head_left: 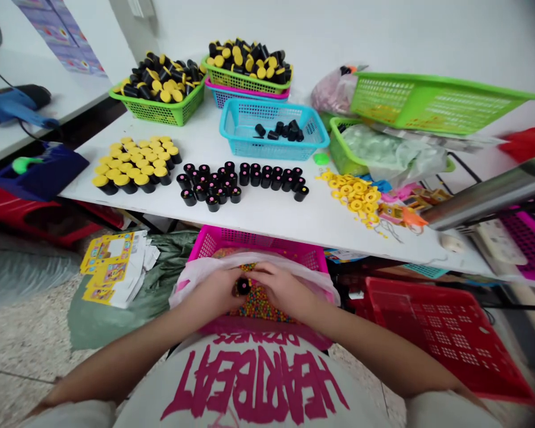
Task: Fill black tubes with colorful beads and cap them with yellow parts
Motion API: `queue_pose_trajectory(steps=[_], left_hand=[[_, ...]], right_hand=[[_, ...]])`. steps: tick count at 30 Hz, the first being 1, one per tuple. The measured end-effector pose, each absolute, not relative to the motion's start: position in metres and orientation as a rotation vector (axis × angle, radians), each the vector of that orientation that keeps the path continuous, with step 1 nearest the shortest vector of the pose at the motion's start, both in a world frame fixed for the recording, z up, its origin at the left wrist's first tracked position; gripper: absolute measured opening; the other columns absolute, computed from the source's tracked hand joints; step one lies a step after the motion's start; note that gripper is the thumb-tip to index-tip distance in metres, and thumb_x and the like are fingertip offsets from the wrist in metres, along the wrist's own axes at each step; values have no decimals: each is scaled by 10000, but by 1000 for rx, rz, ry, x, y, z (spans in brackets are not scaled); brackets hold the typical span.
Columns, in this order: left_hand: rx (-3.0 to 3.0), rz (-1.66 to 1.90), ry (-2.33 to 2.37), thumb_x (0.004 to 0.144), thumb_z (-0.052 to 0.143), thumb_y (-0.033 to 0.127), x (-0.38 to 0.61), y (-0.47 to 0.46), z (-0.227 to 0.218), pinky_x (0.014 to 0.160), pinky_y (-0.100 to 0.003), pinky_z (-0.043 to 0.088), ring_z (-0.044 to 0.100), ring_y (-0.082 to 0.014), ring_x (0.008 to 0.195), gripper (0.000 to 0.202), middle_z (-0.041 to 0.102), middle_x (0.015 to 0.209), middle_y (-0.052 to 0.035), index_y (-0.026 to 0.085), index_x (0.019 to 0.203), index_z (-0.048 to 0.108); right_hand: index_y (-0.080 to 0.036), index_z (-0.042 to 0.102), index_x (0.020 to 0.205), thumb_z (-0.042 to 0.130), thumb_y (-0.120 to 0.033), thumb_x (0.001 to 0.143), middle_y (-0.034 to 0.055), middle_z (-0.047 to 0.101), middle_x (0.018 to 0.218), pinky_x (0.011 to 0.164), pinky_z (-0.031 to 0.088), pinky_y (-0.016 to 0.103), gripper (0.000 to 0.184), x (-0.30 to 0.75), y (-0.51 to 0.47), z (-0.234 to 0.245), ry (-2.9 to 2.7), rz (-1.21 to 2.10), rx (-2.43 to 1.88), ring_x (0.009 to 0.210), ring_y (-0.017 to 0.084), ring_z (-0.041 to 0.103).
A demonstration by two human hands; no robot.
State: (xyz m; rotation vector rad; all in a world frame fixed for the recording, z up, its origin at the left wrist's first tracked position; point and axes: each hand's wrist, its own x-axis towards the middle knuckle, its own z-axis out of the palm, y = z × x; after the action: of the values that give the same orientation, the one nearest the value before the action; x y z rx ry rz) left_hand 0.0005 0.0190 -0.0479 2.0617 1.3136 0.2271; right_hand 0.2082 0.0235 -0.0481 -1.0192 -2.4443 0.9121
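My left hand [216,291] and my right hand [283,290] are close together above a heap of small multicoloured beads [261,306]. A short black tube [243,287] stands upright in the fingers of my left hand, its open end facing up. The fingertips of my right hand end right next to the tube. The beads lie in a white plastic bag [191,285] lining a pink plastic basket [258,239] on my lap. My forearms partly hide the bag and the beads.
The white table [267,223] ahead holds rows of black tubes [236,181], yellow-capped tubes [131,166], yellow rings [352,196] and several baskets. A red basket [441,339] sits low at my right. Printed cards [111,270] lie on a green sack [111,315] at my left.
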Motion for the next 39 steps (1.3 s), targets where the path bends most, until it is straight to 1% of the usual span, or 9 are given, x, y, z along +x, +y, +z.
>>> queue_pose_trajectory(steps=[6, 10, 14, 17, 22, 25, 31, 35, 39], left_hand=[[2069, 363, 1257, 727, 620, 189, -1, 26, -49, 700, -305, 491, 667, -210, 775, 258, 733, 900, -46, 182, 981, 661], [2065, 406, 1216, 743, 602, 163, -1, 26, -43, 780, -313, 491, 676, -235, 880, 310, 734, 998, -42, 203, 1046, 655], [2043, 367, 1209, 725, 578, 131, -2, 27, -44, 770, -306, 489, 670, -224, 848, 273, 736, 950, -48, 192, 974, 669], [2024, 356, 1179, 709, 557, 105, -3, 27, -51, 727, -283, 481, 655, -195, 790, 258, 727, 886, -41, 184, 927, 669], [2021, 353, 1170, 734, 572, 123, -2, 26, -55, 649, -271, 454, 622, -171, 702, 173, 705, 809, -32, 174, 869, 667], [1992, 354, 1145, 763, 574, 135, -2, 25, -48, 676, -276, 469, 635, -175, 733, 202, 712, 838, -27, 174, 933, 675], [2018, 460, 1155, 772, 611, 133, -13, 23, -31, 830, -298, 513, 673, -181, 893, 330, 739, 1009, -24, 210, 1085, 678], [2027, 729, 1297, 833, 618, 265, -30, 37, -12, 837, -289, 543, 678, -173, 915, 286, 712, 1099, -49, 204, 1106, 678], [2009, 914, 1671, 824, 639, 380, -47, 73, -3, 843, -324, 550, 681, -170, 799, 421, 686, 1080, -78, 171, 1188, 668]], right_hand=[[-97, 571, 1277, 388, -113, 976, 176, 611, 1159, 921, 525, 450, 352, 201, 23, -35, -2739, 405, -981, 1077, 273, 589], [-100, 582, 1241, 319, -121, 994, 179, 618, 1119, 854, 561, 428, 362, 198, 18, -33, -2786, 278, -924, 1062, 278, 585], [-124, 619, 1169, 336, -144, 1000, 153, 617, 1148, 949, 520, 410, 330, 196, 14, -36, -2809, 391, -838, 1121, 256, 561], [-168, 638, 1128, 433, -159, 978, 97, 611, 1169, 1007, 475, 359, 254, 196, 14, -40, -2734, 704, -825, 1138, 207, 547], [-187, 686, 1050, 472, 45, 804, 77, 601, 1183, 1006, 457, 325, 401, 197, 21, -35, -2530, 1145, -769, 1143, 170, 552], [-203, 690, 1038, 453, 32, 839, 59, 641, 1137, 963, 475, 293, 388, 203, 27, -22, -2369, 1279, -837, 1076, 137, 597], [-210, 663, 1145, 535, -162, 916, 89, 674, 1121, 926, 495, 342, 267, 222, 23, -25, -2569, 1105, -1243, 1045, 198, 631], [-118, 679, 1041, 451, -9, 856, 146, 683, 1026, 806, 530, 330, 313, 219, 12, -61, -2946, 850, -1565, 900, 227, 684], [-97, 669, 1052, 433, 60, 802, 152, 696, 1005, 730, 541, 305, 378, 198, 9, -86, -3033, 832, -1532, 820, 217, 694]])
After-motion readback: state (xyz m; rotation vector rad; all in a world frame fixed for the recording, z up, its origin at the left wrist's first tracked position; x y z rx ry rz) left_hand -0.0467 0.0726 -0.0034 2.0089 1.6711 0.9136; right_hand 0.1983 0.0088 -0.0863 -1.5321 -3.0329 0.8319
